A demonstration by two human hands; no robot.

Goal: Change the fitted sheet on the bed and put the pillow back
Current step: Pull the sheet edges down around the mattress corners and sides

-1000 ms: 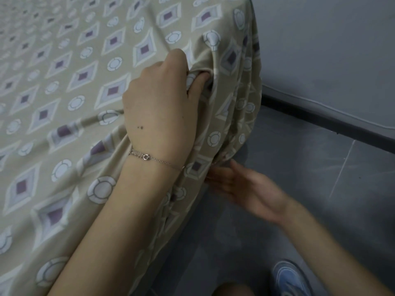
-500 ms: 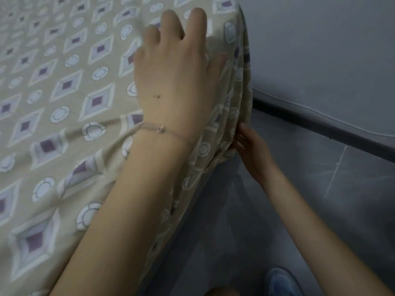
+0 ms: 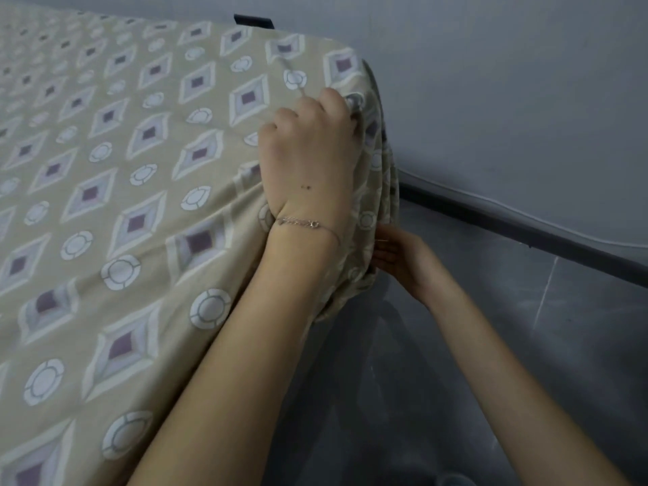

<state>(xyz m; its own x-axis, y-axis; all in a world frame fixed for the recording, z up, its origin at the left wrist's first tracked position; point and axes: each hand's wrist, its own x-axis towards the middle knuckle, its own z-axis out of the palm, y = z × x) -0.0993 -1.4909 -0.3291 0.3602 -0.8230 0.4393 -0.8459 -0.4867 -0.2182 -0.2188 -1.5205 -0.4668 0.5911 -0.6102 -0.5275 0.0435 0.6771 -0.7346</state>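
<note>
A beige fitted sheet [image 3: 115, 191] with purple diamonds and white rings covers the mattress top and bunches in folds over its near right corner. My left hand [image 3: 312, 159], a thin bracelet on its wrist, sits on top of that corner with curled fingers gripping a fold of the sheet. My right hand [image 3: 403, 261] is lower, at the corner's bottom hem, its fingers tucked against and under the gathered cloth, partly hidden by it. No pillow is in view.
A grey wall [image 3: 508, 100] with a dark skirting board [image 3: 526, 226] runs close behind the corner. Grey tiled floor [image 3: 456, 380] lies to the right of the bed. A dark object [image 3: 252, 21] peeks over the mattress's far edge.
My left hand went from lying flat on the corner to gripping a fold there. My right hand moved up from the floor side to the sheet's hem. The view pulled back.
</note>
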